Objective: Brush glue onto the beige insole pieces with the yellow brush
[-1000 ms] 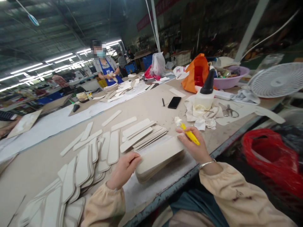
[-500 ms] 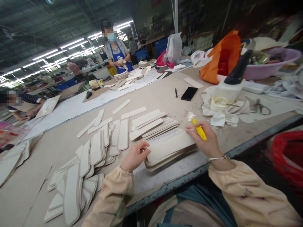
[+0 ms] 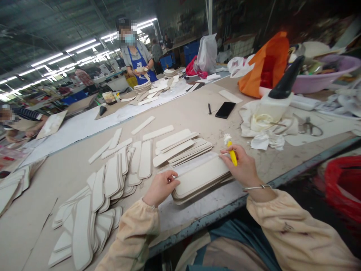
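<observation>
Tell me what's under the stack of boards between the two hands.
A white sheet shows along the near side of the stack; whatever lies directly beneath it is covered.

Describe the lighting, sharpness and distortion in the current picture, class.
Head view: ceiling tubes glare against a dim roof; the stack of pale pieces is evenly lit and fairly clear; the red bag at the right edge looks smeared; the scene tilts, stretching towards the edges.

Dark ribbed ceiling (image 3: 31, 20), bright strip lights (image 3: 81, 46) in slanting rows, cluttered workbenches (image 3: 108, 78) beneath, pale pole (image 3: 210, 19).
</observation>
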The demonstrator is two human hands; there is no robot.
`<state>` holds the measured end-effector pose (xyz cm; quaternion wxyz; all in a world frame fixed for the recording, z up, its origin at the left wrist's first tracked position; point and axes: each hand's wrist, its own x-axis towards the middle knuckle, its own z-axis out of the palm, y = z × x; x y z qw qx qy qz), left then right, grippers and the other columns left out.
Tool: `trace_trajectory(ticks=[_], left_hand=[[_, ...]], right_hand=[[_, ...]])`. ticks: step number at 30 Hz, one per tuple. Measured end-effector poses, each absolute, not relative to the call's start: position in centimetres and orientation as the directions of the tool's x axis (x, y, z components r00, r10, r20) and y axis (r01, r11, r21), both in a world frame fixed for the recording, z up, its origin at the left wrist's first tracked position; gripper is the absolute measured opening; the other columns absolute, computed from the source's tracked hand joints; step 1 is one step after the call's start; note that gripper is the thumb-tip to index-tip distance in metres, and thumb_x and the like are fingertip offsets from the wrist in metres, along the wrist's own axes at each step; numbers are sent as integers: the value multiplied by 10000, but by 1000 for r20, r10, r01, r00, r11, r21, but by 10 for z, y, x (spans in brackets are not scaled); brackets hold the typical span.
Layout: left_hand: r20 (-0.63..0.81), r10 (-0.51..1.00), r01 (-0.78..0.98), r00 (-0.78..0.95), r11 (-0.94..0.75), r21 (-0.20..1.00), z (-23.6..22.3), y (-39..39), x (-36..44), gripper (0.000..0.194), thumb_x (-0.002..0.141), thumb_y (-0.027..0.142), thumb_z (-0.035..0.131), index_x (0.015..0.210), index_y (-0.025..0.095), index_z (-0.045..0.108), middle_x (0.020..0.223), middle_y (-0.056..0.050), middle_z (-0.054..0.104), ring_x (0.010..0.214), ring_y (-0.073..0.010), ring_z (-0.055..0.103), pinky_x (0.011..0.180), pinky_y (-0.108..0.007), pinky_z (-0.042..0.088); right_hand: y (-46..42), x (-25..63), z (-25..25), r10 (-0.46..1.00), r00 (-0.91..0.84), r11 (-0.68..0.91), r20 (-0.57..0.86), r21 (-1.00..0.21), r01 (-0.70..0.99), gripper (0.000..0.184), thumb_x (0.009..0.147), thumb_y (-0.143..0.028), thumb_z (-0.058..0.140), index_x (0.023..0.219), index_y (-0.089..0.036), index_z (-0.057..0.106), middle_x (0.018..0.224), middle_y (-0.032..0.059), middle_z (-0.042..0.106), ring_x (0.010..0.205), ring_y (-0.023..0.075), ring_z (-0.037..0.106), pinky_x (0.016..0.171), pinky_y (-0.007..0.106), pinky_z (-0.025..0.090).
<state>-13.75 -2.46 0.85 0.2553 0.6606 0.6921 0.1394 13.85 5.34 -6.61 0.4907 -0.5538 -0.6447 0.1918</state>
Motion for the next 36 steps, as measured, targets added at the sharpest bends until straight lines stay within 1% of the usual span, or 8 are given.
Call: trace_trajectory(ticks=[7,13,17,22,26,29,33,36], left_hand=[[-202,979,877,9,89,472,14,-23,-134,259,769,335,574,937,170,682,628,16,607,587,-141,540,595,-260,387],[-223,974,924,36,53,379,12,-22,-136,309,805,395,533,984,183,669,755,-14,650,699,-178,603,680,-295,431],[-221,974,931,45,40,364,2,-19,-145,336,827,443,507,1007,200,652,775,-6,660,708,-181,623,705,-305,459],[-200,978,936,55,19,351,-3,-18,-150,301,812,427,518,968,207,653,820,-10,674,715,-176,640,698,-300,488],[-159,985,939,66,-7,343,-3,-18,-148,284,808,421,519,944,215,658,811,-11,675,713,-177,645,697,-301,500],[-158,985,940,74,-16,340,-1,-18,-147,286,809,429,519,939,216,659,812,-15,675,718,-178,646,702,-306,503],[-162,985,945,64,-7,328,1,-18,-145,278,813,406,502,938,212,658,814,-18,671,716,-178,646,708,-312,501],[-164,985,952,56,-3,307,2,-18,-143,264,821,389,493,944,219,653,811,-11,664,704,-171,642,700,-309,496]], right_hand=[[58,139,-76,868,21,380,496,-690,617,200,843,-334,613,993,-217,551,935,35,705,749,198,671,660,303,503],[55,142,-74,713,-118,584,692,-491,647,156,878,-202,552,1033,-212,537,1032,101,666,1069,270,588,913,443,481],[31,124,-62,658,-308,723,687,-461,515,119,905,-199,523,1024,-210,520,992,91,658,1088,219,578,949,397,475],[4,100,-64,541,-560,841,627,-384,382,137,936,-335,505,972,-207,540,964,52,668,1106,182,575,1028,384,410],[8,118,-73,641,-493,766,588,-441,469,162,935,-354,509,987,-204,542,1017,69,669,1167,189,548,1077,410,356],[20,141,-79,756,-324,634,569,-513,578,140,927,-316,514,1007,-202,530,1080,100,654,1152,222,560,1052,440,384],[32,158,-86,884,-16,378,467,-695,611,173,901,-314,536,1028,-200,505,1016,112,650,997,254,624,860,416,508],[36,158,-88,933,71,251,353,-779,575,206,863,-319,581,1023,-213,506,868,60,650,802,239,648,735,392,526]])
